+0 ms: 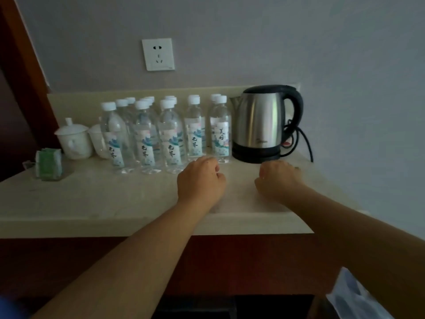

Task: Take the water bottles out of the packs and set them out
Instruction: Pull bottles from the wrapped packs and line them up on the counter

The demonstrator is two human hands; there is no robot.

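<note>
Several clear water bottles (169, 137) with white caps and printed labels stand upright in rows at the back of the pale counter (115, 199). The rightmost bottle (220, 132) stands next to the kettle. My left hand (200, 179) hovers just in front of the bottles' right end, fingers curled in, holding nothing. My right hand (277, 178) sits in front of the kettle, also curled and empty. No pack wrapping is in view on the counter.
A steel electric kettle (262, 123) with a black cord stands at the right by the wall. White lidded cups (73, 139) and a holder with green packets (48, 164) stand at the left. A wall socket (158, 54) is above. A white plastic bag (354, 298) lies below right.
</note>
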